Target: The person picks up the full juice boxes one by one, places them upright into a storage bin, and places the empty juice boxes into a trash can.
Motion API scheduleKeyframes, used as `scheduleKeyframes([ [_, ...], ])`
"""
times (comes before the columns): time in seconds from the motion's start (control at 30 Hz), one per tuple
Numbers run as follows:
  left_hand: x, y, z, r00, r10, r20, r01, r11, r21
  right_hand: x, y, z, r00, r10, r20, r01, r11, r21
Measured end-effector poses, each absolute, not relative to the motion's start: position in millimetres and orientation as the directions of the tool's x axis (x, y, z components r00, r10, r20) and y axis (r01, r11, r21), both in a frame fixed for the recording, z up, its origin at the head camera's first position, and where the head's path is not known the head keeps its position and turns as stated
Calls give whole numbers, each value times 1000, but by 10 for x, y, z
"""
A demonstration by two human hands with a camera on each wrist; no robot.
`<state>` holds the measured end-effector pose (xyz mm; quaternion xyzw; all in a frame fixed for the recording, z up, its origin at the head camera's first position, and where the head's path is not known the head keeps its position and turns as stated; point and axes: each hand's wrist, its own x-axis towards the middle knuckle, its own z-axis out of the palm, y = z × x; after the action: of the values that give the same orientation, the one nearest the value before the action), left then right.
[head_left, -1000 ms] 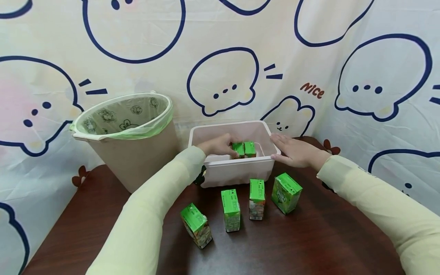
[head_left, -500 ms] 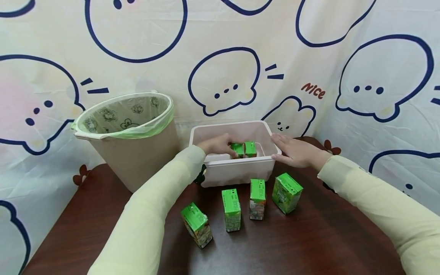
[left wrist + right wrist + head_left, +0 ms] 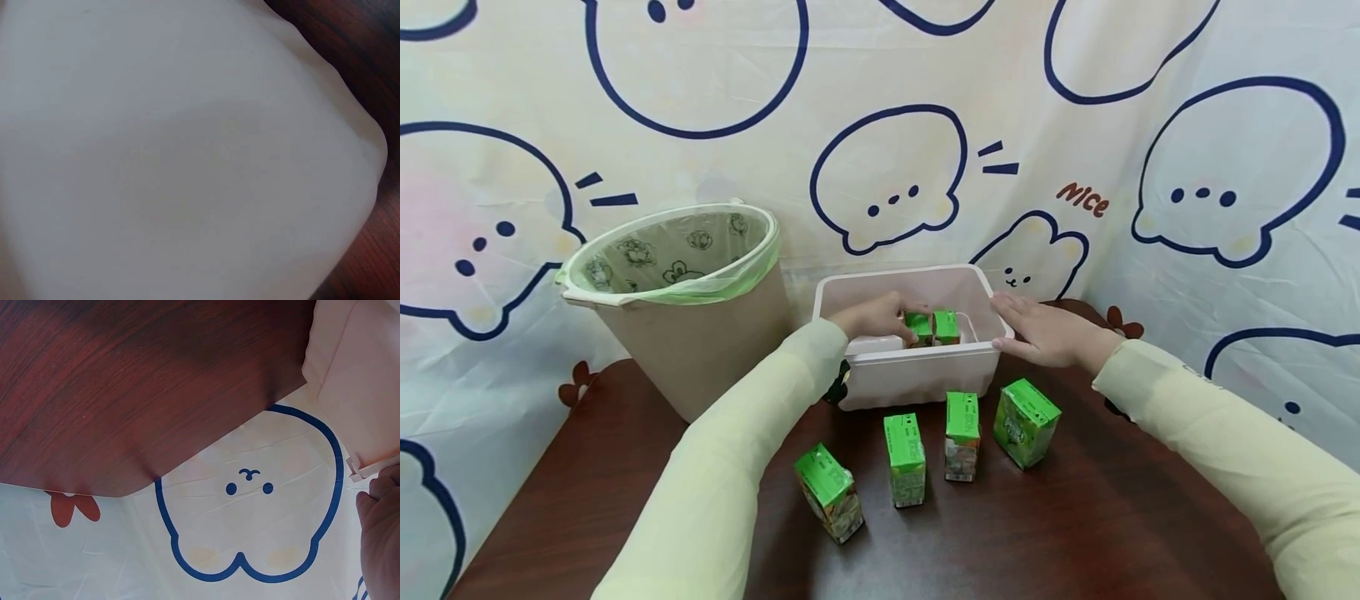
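Note:
Inside a pale pink plastic bin (image 3: 917, 383), my left hand (image 3: 880, 318) pinches a small green drink carton (image 3: 917, 327) between thumb and fingers. A second green carton (image 3: 946, 327) stands just right of it in the bin. The lower parts of both are hidden by the bin's front wall. My right hand (image 3: 1045, 331) rests on the bin's right rim, its fingers extended. In the right wrist view, this hand (image 3: 382, 531) appears at the right edge beside the bin wall (image 3: 359, 381). The left wrist view is filled by a pale, blurred surface, without the hand.
Several green cartons stand on the dark wood table (image 3: 1000, 550) before the bin: a tilted-looking one (image 3: 829, 493), two narrow-side ones (image 3: 905, 460) (image 3: 961, 436) and a wide one (image 3: 1026, 423). A lined trash can (image 3: 715, 350) stands left. A printed cloth (image 3: 700, 167) hangs behind.

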<state>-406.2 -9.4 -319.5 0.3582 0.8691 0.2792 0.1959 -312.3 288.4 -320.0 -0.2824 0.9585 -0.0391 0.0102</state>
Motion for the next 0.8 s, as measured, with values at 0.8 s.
scheduleKeyframes([
  [0.8, -3810, -338, -3007, -675, 737, 17, 561, 498, 661, -3120, 2868, -3176, -832, -555, -3, -553, 829, -81],
])
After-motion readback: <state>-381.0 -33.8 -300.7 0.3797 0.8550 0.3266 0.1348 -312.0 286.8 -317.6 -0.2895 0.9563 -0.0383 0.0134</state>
